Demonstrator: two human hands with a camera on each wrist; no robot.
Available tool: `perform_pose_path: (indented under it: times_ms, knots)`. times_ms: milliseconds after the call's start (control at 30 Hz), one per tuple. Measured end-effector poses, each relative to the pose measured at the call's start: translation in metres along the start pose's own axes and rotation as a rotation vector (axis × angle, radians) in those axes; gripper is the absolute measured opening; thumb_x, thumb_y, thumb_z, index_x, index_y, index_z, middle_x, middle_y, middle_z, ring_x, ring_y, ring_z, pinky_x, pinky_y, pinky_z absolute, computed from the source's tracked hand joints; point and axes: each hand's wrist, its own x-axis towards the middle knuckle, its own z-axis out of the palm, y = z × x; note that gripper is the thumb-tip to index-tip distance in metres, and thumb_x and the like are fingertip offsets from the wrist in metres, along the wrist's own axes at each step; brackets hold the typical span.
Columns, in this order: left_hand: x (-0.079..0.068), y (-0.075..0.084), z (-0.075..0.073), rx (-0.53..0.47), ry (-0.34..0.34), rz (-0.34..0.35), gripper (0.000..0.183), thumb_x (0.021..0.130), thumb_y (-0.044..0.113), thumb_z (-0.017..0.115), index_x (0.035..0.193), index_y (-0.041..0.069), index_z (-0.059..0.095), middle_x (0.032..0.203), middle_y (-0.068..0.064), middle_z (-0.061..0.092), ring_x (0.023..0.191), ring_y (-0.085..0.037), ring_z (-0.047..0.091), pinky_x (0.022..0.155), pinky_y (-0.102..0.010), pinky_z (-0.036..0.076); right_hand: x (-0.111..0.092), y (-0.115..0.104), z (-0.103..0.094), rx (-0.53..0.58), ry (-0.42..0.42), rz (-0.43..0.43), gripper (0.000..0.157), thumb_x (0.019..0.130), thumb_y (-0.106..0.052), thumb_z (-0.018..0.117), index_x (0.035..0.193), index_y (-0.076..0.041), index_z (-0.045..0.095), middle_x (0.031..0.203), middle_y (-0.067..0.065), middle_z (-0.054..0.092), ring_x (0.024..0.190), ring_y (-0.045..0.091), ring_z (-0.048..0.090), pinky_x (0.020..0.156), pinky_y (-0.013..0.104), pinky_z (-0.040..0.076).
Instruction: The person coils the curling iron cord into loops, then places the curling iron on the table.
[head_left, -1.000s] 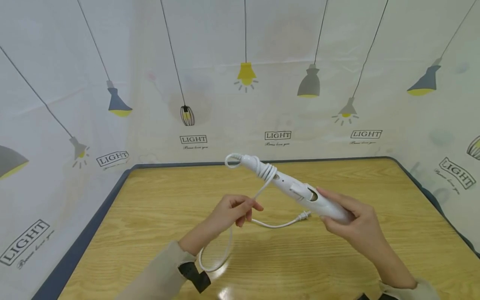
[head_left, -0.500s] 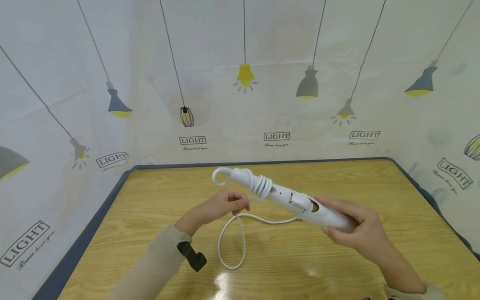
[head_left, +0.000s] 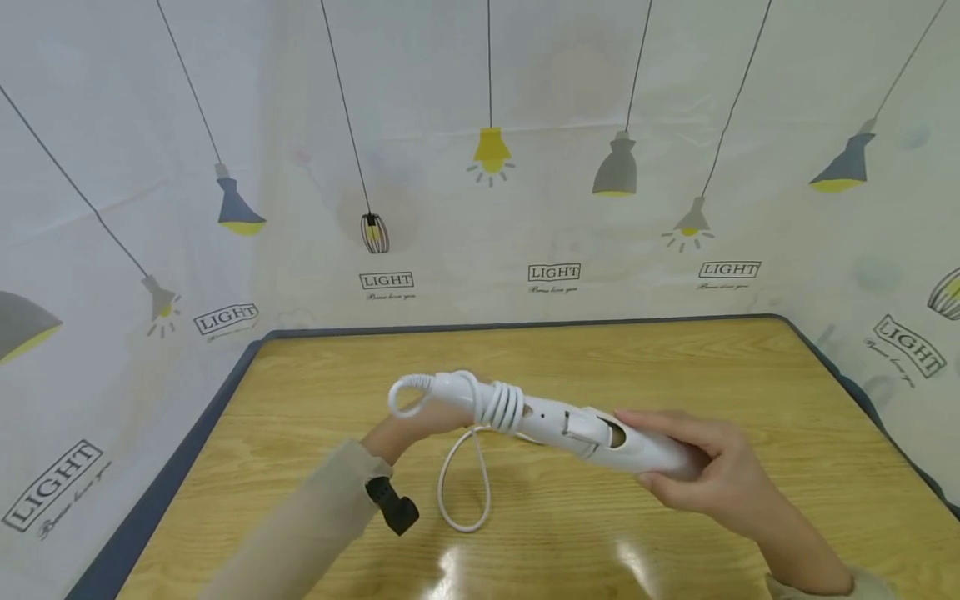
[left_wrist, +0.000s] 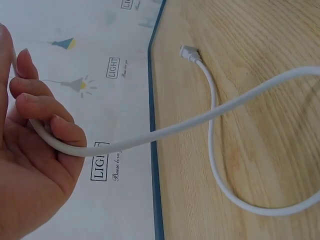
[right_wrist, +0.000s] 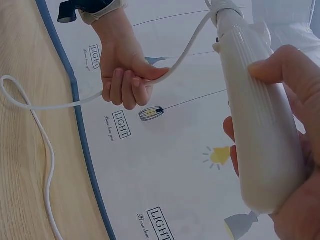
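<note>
**Cord being wound onto a handheld white appliance**

The person is winding a white power cord (head_left: 461, 479) around the barrel of a white curling iron (head_left: 558, 422), which is being held in the air above the wooden table (head_left: 675, 358). Several turns are already sitting side by side on the barrel, near its 9 o'clock end, and a small loop is projecting beyond that tip. A long slack loop and the plug (left_wrist: 189, 52) are lying on the table, so the step appears to be roughly midway.

The right hand (head_left: 701, 471) is gripping the handle end, at 4 o'clock from the coils, with the thumb lying along the top and the fingers curled underneath; the right wrist view is confirming a full wrap around the ribbed handle. The left hand (head_left: 408, 433) is sitting below and partly behind the coils, at about 7 o'clock from them. Its fingers (left_wrist: 47, 107) are curling around the cord, pinching it a short way from the barrel, and the forearm is entering from 7 o'clock in a beige sleeve (head_left: 300, 533).

The next move probably calls for carrying the pinched cord over the barrel under light tension, laying the new turn beside the last one, while the right hand is keeping the appliance steady.
</note>
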Motion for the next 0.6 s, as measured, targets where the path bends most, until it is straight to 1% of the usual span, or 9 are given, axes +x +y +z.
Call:
perform_pose_path:
  times_ms: [33,67,100,167,200,267,333,433,600]
  knots:
    - [0.004,0.012,0.006,0.045,0.013,-0.007,0.021,0.082,-0.007,0.051,0.078,0.011,0.061,0.07,0.005,0.053,0.063,-0.006,0.047,0.059,-0.018,0.042,0.0,-0.001,0.0,-0.008,-0.005,0.006,0.064,0.06,0.03,0.062,0.12,0.008,0.055,0.117,0.009,0.061,0.089,0.013,0.057,0.068,0.022,0.049]
    - [0.008,0.029,0.014,0.057,0.04,-0.051,0.02,0.083,-0.006,0.052,0.078,0.01,0.063,0.071,0.004,0.055,0.064,-0.008,0.047,0.06,-0.02,0.042,0.001,-0.001,0.0,-0.015,-0.014,0.009,0.064,0.06,0.029,0.062,0.12,0.008,0.056,0.116,0.008,0.061,0.087,0.013,0.057,0.067,0.022,0.049]
    - [0.012,0.045,0.019,0.189,0.072,-0.078,0.023,0.083,-0.005,0.052,0.077,0.013,0.064,0.07,0.005,0.058,0.062,-0.008,0.05,0.056,-0.021,0.044,0.0,-0.001,0.0,-0.018,-0.018,0.007,0.064,0.06,0.029,0.062,0.12,0.007,0.056,0.115,0.008,0.061,0.086,0.013,0.057,0.065,0.022,0.049]
    - [0.017,0.075,0.027,0.198,0.11,-0.193,0.017,0.087,0.002,0.055,0.077,0.012,0.065,0.072,0.004,0.059,0.063,-0.009,0.05,0.056,-0.021,0.043,-0.001,0.001,-0.002,-0.021,-0.036,0.009,0.065,0.06,0.029,0.063,0.12,0.007,0.056,0.114,0.008,0.061,0.085,0.013,0.057,0.064,0.023,0.049]
    - [0.022,0.091,0.03,0.197,0.117,-0.274,0.018,0.087,0.002,0.055,0.072,0.009,0.063,0.068,0.001,0.057,0.059,-0.012,0.047,0.055,-0.024,0.041,-0.003,0.002,-0.004,-0.026,-0.047,0.014,0.065,0.06,0.028,0.063,0.12,0.006,0.056,0.115,0.008,0.061,0.085,0.013,0.057,0.063,0.023,0.048]
    - [0.022,0.1,0.024,0.189,0.147,-0.351,0.014,0.09,0.014,0.058,0.078,0.011,0.065,0.077,0.001,0.06,0.067,-0.011,0.05,0.063,-0.024,0.045,-0.005,0.005,-0.007,-0.033,-0.069,0.009,0.065,0.06,0.028,0.064,0.12,0.005,0.057,0.116,0.008,0.061,0.085,0.013,0.057,0.062,0.024,0.047]
    - [0.021,0.107,0.02,0.281,0.151,-0.365,0.017,0.091,0.019,0.059,0.085,0.004,0.063,0.084,-0.004,0.059,0.071,-0.014,0.05,0.067,-0.026,0.044,-0.007,0.008,-0.01,-0.031,-0.097,0.007,0.066,0.06,0.027,0.064,0.121,0.004,0.056,0.118,0.008,0.06,0.085,0.013,0.056,0.06,0.025,0.046]
    - [0.019,0.116,0.014,0.349,0.125,-0.336,0.019,0.092,0.019,0.058,0.089,0.002,0.063,0.083,-0.004,0.058,0.07,-0.015,0.049,0.064,-0.026,0.044,-0.01,0.01,-0.015,-0.029,-0.134,0.033,0.065,0.062,0.026,0.064,0.122,0.002,0.056,0.119,0.007,0.06,0.083,0.014,0.056,0.057,0.027,0.046]
    - [0.017,0.126,0.011,0.422,0.107,-0.299,0.01,0.087,0.011,0.063,0.081,0.002,0.066,0.071,-0.007,0.058,0.06,-0.013,0.045,0.056,-0.025,0.04,-0.014,0.011,-0.02,-0.052,-0.198,0.076,0.065,0.063,0.022,0.067,0.122,-0.002,0.058,0.118,0.005,0.06,0.083,0.013,0.056,0.054,0.027,0.047]
